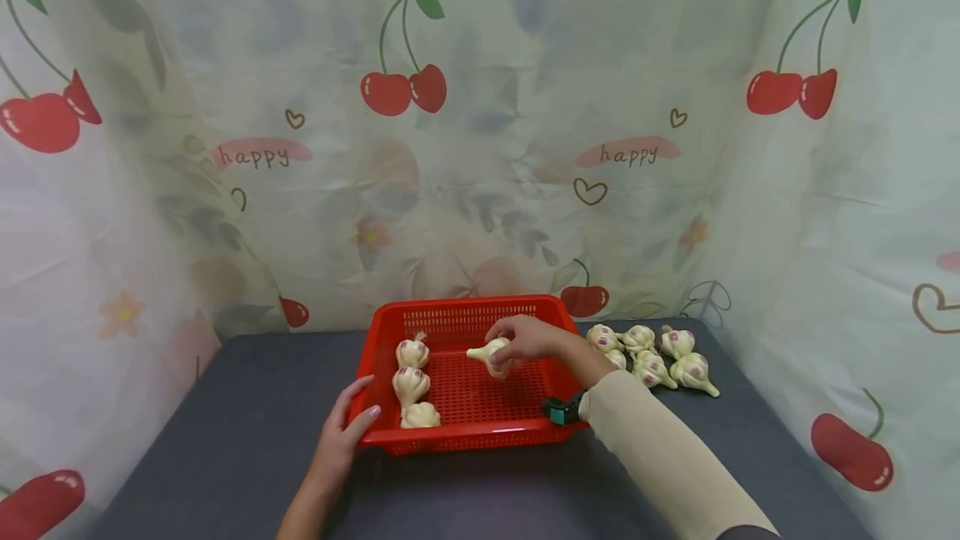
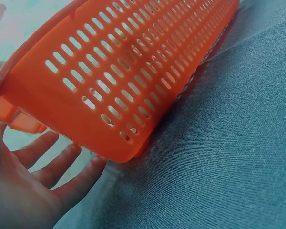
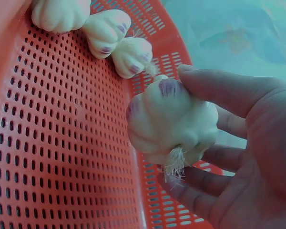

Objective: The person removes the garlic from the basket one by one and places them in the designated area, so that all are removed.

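Observation:
In the head view a red plastic basket [image 1: 480, 433] with slotted walls stands on the dark table. My right hand [image 1: 528, 337] holds a garlic bulb [image 1: 492, 354] above the basket floor, its stem pointing left. In the right wrist view, thumb and fingers are around that bulb, with its root tuft towards the camera. Inside the basket three garlic bulbs [image 1: 410, 384] lie in a column along the left wall. My left hand [image 1: 339, 438] grips the basket's left front corner, thumb over the rim; in the left wrist view its other fingers [image 2: 57, 164] lie outside the wall.
Several more garlic bulbs [image 1: 651, 369] are grouped on the table right of the basket, beside my right forearm. A patterned curtain [image 1: 480, 215] hangs behind the dark table [image 1: 255, 415] and along both sides. My right wrist wears a dark strap [image 1: 564, 410] near the basket's right wall.

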The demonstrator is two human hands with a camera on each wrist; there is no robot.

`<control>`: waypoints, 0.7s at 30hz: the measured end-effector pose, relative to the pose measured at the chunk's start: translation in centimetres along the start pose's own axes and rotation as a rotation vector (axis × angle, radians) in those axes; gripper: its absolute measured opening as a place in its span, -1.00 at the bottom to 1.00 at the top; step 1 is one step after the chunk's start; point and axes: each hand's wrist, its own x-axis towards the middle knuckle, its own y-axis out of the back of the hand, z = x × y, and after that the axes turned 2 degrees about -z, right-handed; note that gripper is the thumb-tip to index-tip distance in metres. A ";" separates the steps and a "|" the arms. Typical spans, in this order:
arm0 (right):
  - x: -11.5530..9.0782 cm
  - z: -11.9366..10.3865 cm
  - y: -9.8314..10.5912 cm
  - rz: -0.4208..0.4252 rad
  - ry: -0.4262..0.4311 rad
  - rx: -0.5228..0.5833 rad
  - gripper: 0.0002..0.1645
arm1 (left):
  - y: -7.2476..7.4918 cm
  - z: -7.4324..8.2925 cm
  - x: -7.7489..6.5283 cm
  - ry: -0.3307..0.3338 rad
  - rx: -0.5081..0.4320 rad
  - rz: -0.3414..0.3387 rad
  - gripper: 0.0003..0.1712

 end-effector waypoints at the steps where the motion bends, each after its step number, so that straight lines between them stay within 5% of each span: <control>1: -0.3 0.0 0.2 0.017 0.012 -0.002 -0.61 | 0.0 0.0 0.0 0.001 0.003 -0.001 -0.43; 12: -4.4 -0.4 2.3 0.163 0.082 0.003 -0.58 | -0.1 0.0 -0.1 0.007 0.008 -0.001 -0.42; 21: -7.5 1.6 3.8 0.274 0.121 0.005 -0.47 | -0.1 -0.1 0.0 0.000 0.005 -0.005 -0.39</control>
